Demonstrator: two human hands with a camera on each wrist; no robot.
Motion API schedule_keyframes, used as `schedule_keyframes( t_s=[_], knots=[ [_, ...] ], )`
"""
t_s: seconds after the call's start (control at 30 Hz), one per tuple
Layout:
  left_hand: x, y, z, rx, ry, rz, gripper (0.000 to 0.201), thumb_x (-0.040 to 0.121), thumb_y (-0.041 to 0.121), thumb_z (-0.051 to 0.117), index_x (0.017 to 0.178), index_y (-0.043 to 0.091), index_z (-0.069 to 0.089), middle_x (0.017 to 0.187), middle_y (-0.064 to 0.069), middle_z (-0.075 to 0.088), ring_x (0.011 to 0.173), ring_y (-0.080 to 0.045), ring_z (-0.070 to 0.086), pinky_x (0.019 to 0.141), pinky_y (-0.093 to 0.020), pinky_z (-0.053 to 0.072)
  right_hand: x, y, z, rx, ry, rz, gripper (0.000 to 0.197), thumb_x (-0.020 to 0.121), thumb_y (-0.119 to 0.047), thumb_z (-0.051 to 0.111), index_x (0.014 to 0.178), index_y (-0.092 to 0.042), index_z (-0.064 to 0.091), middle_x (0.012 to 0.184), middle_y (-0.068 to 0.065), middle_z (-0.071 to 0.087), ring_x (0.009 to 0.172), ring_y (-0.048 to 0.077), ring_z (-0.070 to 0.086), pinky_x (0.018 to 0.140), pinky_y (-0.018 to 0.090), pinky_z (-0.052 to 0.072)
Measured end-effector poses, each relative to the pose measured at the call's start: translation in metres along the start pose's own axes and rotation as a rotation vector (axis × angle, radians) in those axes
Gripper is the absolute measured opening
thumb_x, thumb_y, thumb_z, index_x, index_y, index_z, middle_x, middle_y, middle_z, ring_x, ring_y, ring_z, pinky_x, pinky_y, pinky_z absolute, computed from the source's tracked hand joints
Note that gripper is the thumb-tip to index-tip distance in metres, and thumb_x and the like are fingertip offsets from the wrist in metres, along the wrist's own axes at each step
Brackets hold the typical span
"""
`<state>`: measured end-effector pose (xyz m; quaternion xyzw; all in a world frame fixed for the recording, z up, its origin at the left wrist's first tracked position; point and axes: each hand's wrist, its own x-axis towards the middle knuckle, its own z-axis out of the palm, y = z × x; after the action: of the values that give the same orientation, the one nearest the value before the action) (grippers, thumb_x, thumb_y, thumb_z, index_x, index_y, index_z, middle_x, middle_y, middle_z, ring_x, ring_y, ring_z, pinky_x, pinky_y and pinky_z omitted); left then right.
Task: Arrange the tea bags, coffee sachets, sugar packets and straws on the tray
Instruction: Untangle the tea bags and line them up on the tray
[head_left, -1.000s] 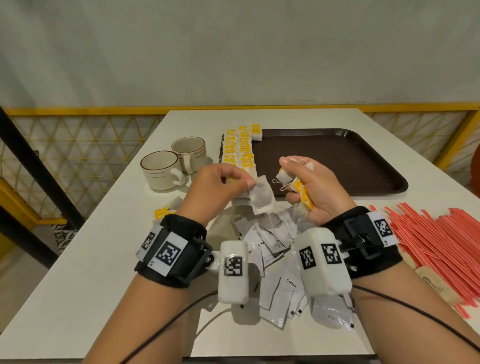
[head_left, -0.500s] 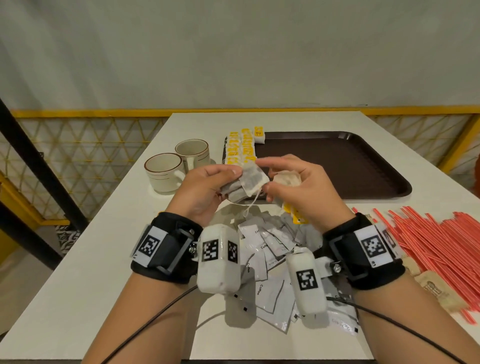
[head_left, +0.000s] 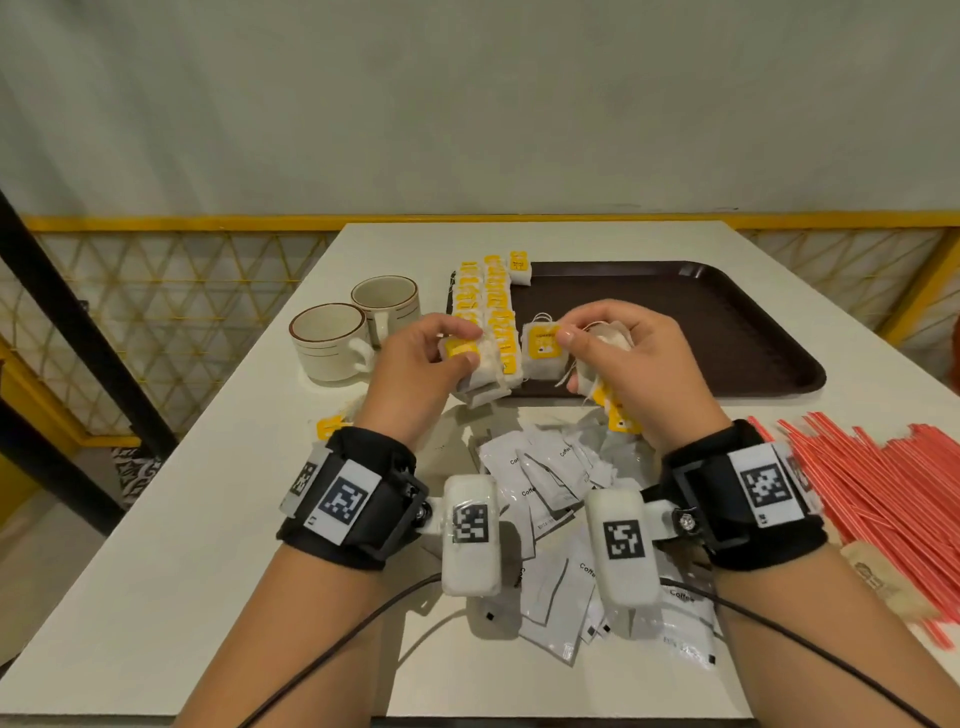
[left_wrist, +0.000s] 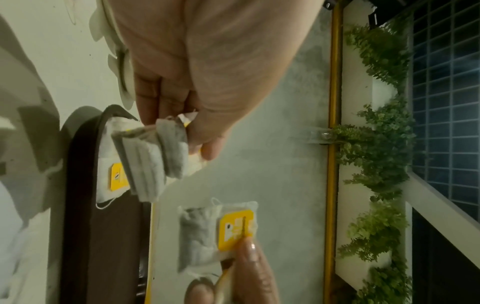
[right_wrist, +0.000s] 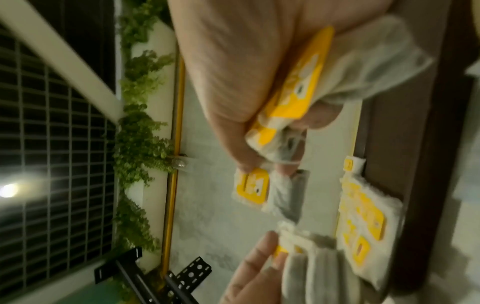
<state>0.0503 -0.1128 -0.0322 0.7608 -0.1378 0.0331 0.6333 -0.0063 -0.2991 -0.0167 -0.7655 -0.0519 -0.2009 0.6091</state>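
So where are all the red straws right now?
In the head view, the red straws lie in a loose heap on the white table, at the right edge beside the right hand, nearer than the brown tray. None is on the tray yet.

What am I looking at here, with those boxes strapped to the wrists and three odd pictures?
No machine: a person works with bare hands. The white boxes on black wrist straps are cameras. One picture comes from a head camera looking down; the other two look along each hand, so they appear turned sideways.

On the white table lie a dark brown plastic tray with rows of yellow-tagged tea bags along its left edge, two cream mugs, white coffee sachets, red straws and brown paper packets.

The left hand grips a small stack of tea bags. The right hand holds a bunch in its palm and pinches a single tea bag by its tag.
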Motion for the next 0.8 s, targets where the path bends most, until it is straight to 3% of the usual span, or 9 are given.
schedule_keyframes(
  t_s=[0.07, 0.13, 0.27, 0.37, 0.5, 0.57, 0.67, 0.73, 0.8],
  knots=[
    [0.001, -0.002, 0.000, 0.014, 0.035, 0.000, 0.031, 0.085, 0.000, 0.065, 0.099, 0.028, 0.059, 0.091, -0.016, 0.070, 0.076, -0.033, 0.064, 0.070, -0.040, 0.054, -0.002, -0.003, 0.000, 0.075, -0.070, 0.029, 0.002, 0.084, -0.010, 0.069, 0.084, -0.011, 0.070, 0.078, 0.011, 0.067, 0.055, 0.019, 0.060, 0.055, 0.027, 0.052],
    [0.000, -0.002, 0.000, 0.011, 0.056, -0.009, 0.037, 0.084, 0.003, 0.067, 0.104, 0.032, 0.056, 0.091, -0.021, 0.070, 0.086, -0.037, 0.065, 0.080, -0.047, 0.053, -0.005, -0.007, 0.000, 0.192, -0.149, 0.046, 0.003, 0.081, -0.009, 0.069, 0.082, -0.009, 0.067, 0.076, 0.010, 0.065, 0.053, 0.017, 0.059, 0.052, 0.024, 0.050],
    [-0.001, 0.000, 0.000, -0.069, 0.050, -0.017, 0.036, 0.082, -0.001, 0.069, 0.111, 0.017, 0.057, 0.082, -0.008, 0.074, 0.080, -0.021, 0.070, 0.075, -0.030, 0.055, -0.002, -0.002, 0.000, 0.060, -0.103, 0.052, 0.004, 0.086, -0.008, 0.067, 0.082, -0.009, 0.067, 0.074, 0.005, 0.065, 0.058, 0.018, 0.061, 0.059, 0.026, 0.052],
    [-0.002, 0.001, 0.001, -0.049, 0.030, -0.003, 0.037, 0.081, 0.000, 0.070, 0.113, 0.014, 0.059, 0.063, 0.004, 0.069, 0.064, -0.010, 0.065, 0.070, -0.023, 0.052, -0.003, -0.004, 0.000, 0.087, -0.239, 0.108, 0.004, 0.088, -0.007, 0.064, 0.085, -0.004, 0.065, 0.074, 0.008, 0.065, 0.053, 0.019, 0.060, 0.059, 0.027, 0.052],
    [-0.005, 0.007, 0.005, -0.047, -0.035, 0.020, 0.039, 0.080, -0.005, 0.068, 0.111, 0.017, 0.060, 0.076, -0.026, 0.065, 0.066, -0.024, 0.062, 0.076, -0.041, 0.055, -0.006, -0.006, 0.005, 0.196, -0.283, 0.175, 0.004, 0.088, -0.006, 0.063, 0.086, -0.003, 0.065, 0.076, 0.011, 0.064, 0.052, 0.017, 0.059, 0.053, 0.023, 0.051],
    [-0.006, 0.008, 0.007, -0.044, -0.070, 0.046, 0.039, 0.079, -0.011, 0.062, 0.109, 0.014, 0.061, 0.072, -0.021, 0.062, 0.066, -0.023, 0.059, 0.076, -0.042, 0.055, -0.005, -0.002, 0.010, 0.146, -0.239, 0.181, 0.006, 0.089, -0.006, 0.064, 0.083, -0.007, 0.067, 0.076, 0.008, 0.066, 0.055, 0.017, 0.060, 0.057, 0.026, 0.053],
    [-0.008, 0.008, 0.010, -0.053, -0.095, 0.064, 0.036, 0.077, -0.015, 0.057, 0.100, 0.013, 0.060, 0.063, -0.004, 0.063, 0.059, -0.013, 0.059, 0.064, -0.029, 0.055, -0.003, 0.008, 0.017, 0.079, -0.141, 0.195, 0.012, 0.088, -0.011, 0.067, 0.079, -0.018, 0.070, 0.081, 0.004, 0.069, 0.072, 0.021, 0.063, 0.074, 0.039, 0.055],
    [-0.009, 0.009, 0.012, -0.070, -0.106, 0.064, 0.032, 0.079, -0.012, 0.062, 0.096, 0.014, 0.059, 0.064, -0.003, 0.065, 0.059, -0.012, 0.061, 0.062, -0.026, 0.054, -0.002, 0.012, 0.019, 0.038, -0.091, 0.190, 0.012, 0.088, -0.016, 0.068, 0.078, -0.022, 0.069, 0.085, 0.000, 0.069, 0.083, 0.019, 0.064, 0.084, 0.044, 0.053],
    [-0.009, 0.007, 0.013, -0.085, -0.112, 0.060, 0.030, 0.080, -0.008, 0.065, 0.095, 0.016, 0.057, 0.068, -0.006, 0.067, 0.063, -0.016, 0.063, 0.066, -0.030, 0.055, -0.001, 0.014, 0.019, -0.016, -0.062, 0.176, 0.008, 0.088, -0.018, 0.067, 0.081, -0.020, 0.067, 0.084, -0.005, 0.067, 0.084, 0.014, 0.062, 0.083, 0.042, 0.053]
  ],
)
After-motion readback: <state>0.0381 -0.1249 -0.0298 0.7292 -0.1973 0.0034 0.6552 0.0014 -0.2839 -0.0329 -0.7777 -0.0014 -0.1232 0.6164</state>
